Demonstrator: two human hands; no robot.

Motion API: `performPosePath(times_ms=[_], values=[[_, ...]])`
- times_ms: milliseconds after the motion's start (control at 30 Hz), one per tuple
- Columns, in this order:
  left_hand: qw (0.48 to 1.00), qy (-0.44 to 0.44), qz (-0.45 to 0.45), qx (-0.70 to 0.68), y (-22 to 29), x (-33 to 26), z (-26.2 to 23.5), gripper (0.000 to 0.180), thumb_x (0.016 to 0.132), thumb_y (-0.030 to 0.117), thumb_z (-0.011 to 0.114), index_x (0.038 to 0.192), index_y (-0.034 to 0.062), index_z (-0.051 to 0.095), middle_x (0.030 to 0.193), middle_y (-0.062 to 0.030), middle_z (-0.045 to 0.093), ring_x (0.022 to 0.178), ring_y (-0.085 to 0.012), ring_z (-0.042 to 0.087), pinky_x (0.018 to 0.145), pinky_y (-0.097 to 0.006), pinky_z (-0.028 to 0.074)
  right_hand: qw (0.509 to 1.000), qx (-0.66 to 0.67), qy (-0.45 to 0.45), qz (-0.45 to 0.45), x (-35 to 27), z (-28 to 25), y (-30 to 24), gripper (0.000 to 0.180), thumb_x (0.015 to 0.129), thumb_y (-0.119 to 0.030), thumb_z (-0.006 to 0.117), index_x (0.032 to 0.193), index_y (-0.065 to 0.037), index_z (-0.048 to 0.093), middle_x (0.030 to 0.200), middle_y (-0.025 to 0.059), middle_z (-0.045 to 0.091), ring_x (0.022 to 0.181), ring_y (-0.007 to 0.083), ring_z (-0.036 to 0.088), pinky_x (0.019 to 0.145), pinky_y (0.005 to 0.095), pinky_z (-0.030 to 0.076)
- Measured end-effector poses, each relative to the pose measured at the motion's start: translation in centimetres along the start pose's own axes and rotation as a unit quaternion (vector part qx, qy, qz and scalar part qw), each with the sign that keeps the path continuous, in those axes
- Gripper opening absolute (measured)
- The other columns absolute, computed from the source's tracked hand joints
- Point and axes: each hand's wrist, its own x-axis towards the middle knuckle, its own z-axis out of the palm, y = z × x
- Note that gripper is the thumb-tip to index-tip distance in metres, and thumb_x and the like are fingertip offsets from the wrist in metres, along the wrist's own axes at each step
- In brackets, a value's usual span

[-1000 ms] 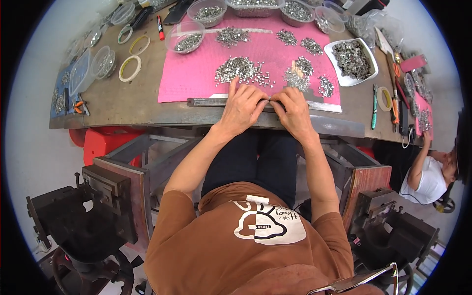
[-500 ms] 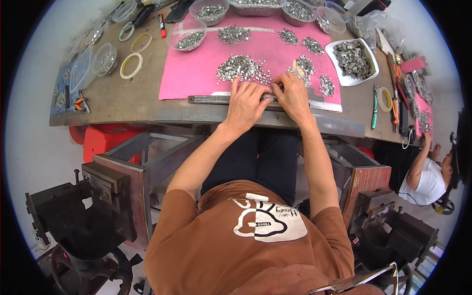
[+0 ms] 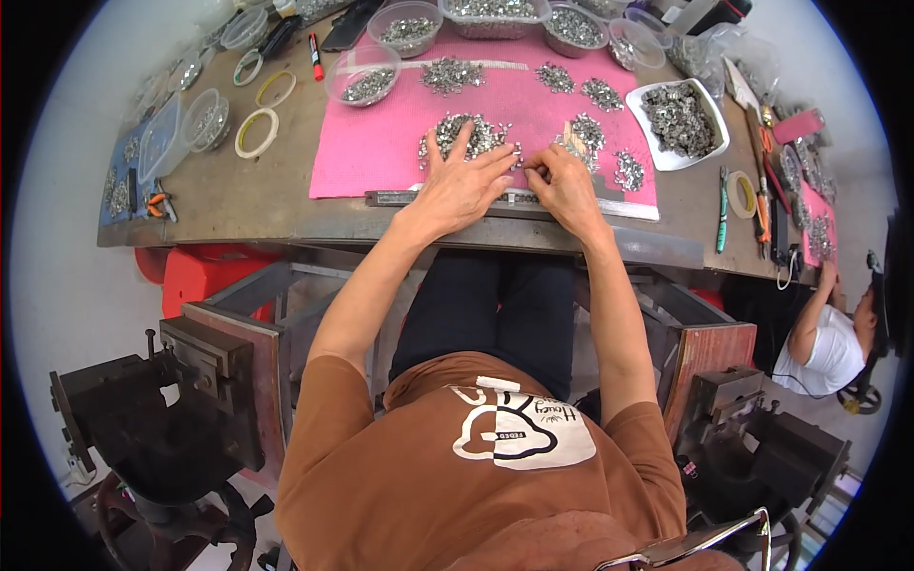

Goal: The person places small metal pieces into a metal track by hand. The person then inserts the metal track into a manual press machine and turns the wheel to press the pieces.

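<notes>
1. A long workbench (image 3: 286, 217) crosses the room before me, its top strewn with tubs, tools and small metal parts.
2. A person in a brown T-shirt (image 3: 409, 485) sits at its near edge, both bare forearms stretched over it; a co-worker in a white top (image 3: 821, 352) sits at far right.
3. Dark metal vice-like machines stand on either side of the seat, one at left (image 3: 214, 385), another at right (image 3: 747, 428).
4. A pink mat (image 3: 352, 157) covers the bench's middle.
5. A narrow metal bar (image 3: 388, 198) lies along the mat's near edge, passing under both hands, its slotted middle showing between them.
6. A white dish (image 3: 681, 161) of darker metal parts sits at the mat's right side.
7. The left hand (image 3: 455, 193) has its fingers spread, their tips at the heap of silvery pieces (image 3: 466, 136) just beyond the bar; I cannot tell whether it grips any.
8. The right hand (image 3: 564, 188) is curled above the bar, thumb and fingertips drawn close together; what, if anything, they pinch is too small to tell.
9. A tape roll (image 3: 241, 135) lies left of the mat, a green pen (image 3: 723, 209) to the right.
</notes>
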Motion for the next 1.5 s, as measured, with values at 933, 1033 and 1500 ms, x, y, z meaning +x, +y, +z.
performPosePath(times_ms=[933,1033,1500], values=[[0.995,0.092,-0.038,0.007,-0.8,1.6,0.3,0.009,0.087,0.021,0.073,0.092,0.0144,0.074,0.089,-0.0036,0.065,0.099,-0.0247,0.057,0.101,-0.053,0.033,0.996,-0.088,0.011,-0.025,0.9,-0.1,0.6,0.012,0.086,-0.011,0.073,0.095,-0.004,0.071,0.087,0.0118,0.063,0.087,0.0312,0.062,0.081,0.0439,0.044],[0.997,0.06,-0.047,-0.028,-1.2,1.0,-0.1,0.011,0.09,0.023,0.072,0.094,0.0128,0.073,0.093,-0.0032,0.066,0.099,-0.0245,0.057,0.102,-0.053,0.031,0.994,-0.098,0.022,-0.048,-0.3,-0.6,0.1,0.009,0.087,-0.011,0.072,0.093,-0.004,0.07,0.088,0.0109,0.063,0.088,0.0307,0.062,0.082,0.0424,0.043],[0.986,0.135,-0.002,-0.097,3.6,-1.0,1.1,0.021,0.083,0.024,0.078,0.098,0.0135,0.067,0.095,-0.0004,0.062,0.1,-0.0217,0.057,0.102,-0.051,0.03,0.993,-0.035,0.075,-0.079,-4.1,-1.1,-1.4,0.006,0.085,-0.006,0.074,0.091,-0.005,0.073,0.086,0.0078,0.063,0.084,0.0261,0.062,0.078,0.0388,0.044]])
